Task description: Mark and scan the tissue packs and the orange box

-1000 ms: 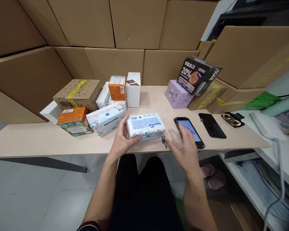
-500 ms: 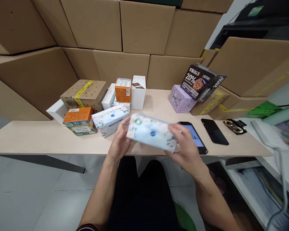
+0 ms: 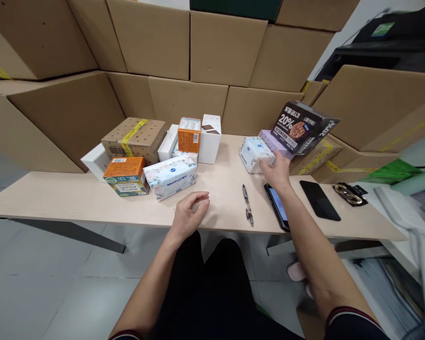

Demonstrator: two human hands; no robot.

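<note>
My right hand grips the near end of a floral tissue pack, which stands on the table against a purple box. My left hand hovers at the table's front edge with its fingers loosely curved, thumb apart and nothing in it. Beyond it lies a second tissue pack, marked "Manhua". A pen rests between my hands. Partly under my right forearm is a phone-like device with a lit screen.
On the left are an orange-green box, a taped carton, an orange box and a white box. At right stand a black pizza-picture box, a dark phone and gold rings. Cardboard boxes wall the back.
The tissue pack went from between both hands to the back right, beside the purple box, in my right hand. My left hand let go. The pen came into view.
</note>
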